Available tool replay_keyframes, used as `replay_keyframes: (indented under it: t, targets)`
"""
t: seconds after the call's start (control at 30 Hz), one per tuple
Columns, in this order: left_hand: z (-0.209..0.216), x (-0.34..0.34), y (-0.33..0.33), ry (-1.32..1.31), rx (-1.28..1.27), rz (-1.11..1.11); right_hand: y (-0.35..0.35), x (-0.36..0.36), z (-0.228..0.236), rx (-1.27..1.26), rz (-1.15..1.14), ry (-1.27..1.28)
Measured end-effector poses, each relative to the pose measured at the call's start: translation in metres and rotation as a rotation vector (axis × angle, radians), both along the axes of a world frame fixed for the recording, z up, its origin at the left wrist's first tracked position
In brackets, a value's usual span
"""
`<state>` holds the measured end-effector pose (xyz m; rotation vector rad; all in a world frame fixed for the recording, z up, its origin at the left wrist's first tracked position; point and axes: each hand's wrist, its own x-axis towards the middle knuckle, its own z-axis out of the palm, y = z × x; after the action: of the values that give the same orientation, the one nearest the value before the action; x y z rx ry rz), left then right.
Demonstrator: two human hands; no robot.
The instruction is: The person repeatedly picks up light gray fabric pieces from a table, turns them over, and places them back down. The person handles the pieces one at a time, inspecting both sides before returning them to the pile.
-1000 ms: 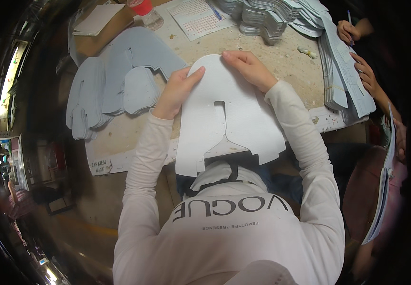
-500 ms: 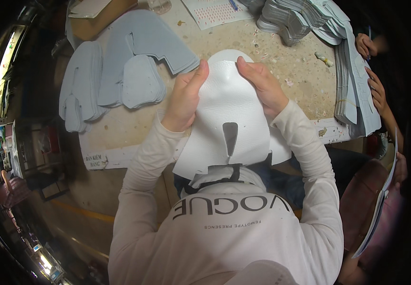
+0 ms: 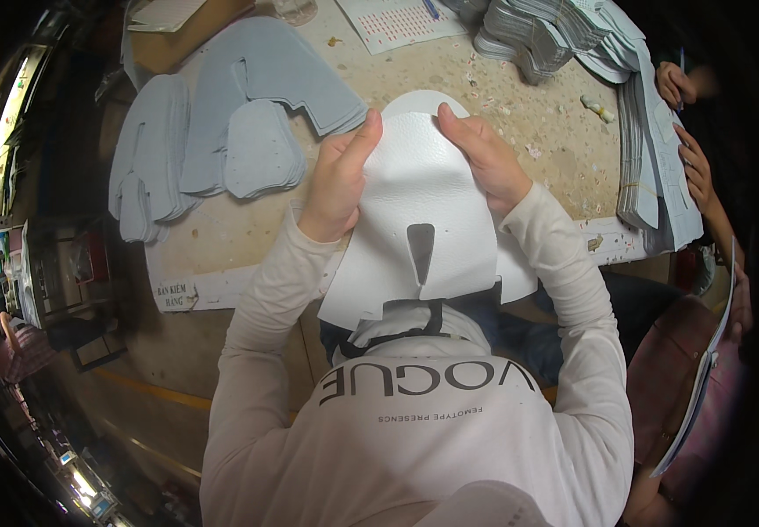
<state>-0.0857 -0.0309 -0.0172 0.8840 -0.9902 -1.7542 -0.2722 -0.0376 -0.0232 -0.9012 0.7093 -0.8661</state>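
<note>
Between my two hands is a white grained leather piece point(image 3: 423, 198), cut like a shoe upper, with a rounded far end and a narrow tapered slot in its middle. My left hand point(image 3: 341, 180) grips its left edge, thumb on top and fingers hidden beneath. On the other edge my right hand point(image 3: 487, 158) pinches it the same way, thumb near the rounded end. The sheet is held over the table's front edge, its notched near end hanging toward my lap. Part of another white layer shows beneath it by my right forearm.
Grey-backed cut pieces point(image 3: 256, 70) lie stacked on the table point(image 3: 537, 140) at the left. More bundles point(image 3: 537, 39) stand at the far right and along the right edge point(image 3: 638, 158). A printed sheet point(image 3: 401, 22) with a pen lies at the back. Another person's hands point(image 3: 695, 167) are at the right.
The leather piece has shifted very slightly, and its near edge sits a little differently over my lap. Both hands keep their grip.
</note>
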Motion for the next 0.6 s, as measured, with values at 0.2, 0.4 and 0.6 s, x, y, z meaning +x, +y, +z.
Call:
replay_keyframes:
  t: [0.2,0.4,0.6]
  targets:
    - [0.003,0.002,-0.001,0.013,0.019,-0.008,-0.001,0.002,0.002,0.022,-0.028,0.018]
    - [0.006,0.022,-0.026,-0.318,-0.187,-0.208,-0.01,-0.001,0.001,-0.215,-0.05,0.307]
    - [-0.002,-0.006,-0.034,-0.539,-0.513,0.035,-0.039,-0.001,0.016,-0.81,0.02,0.888]
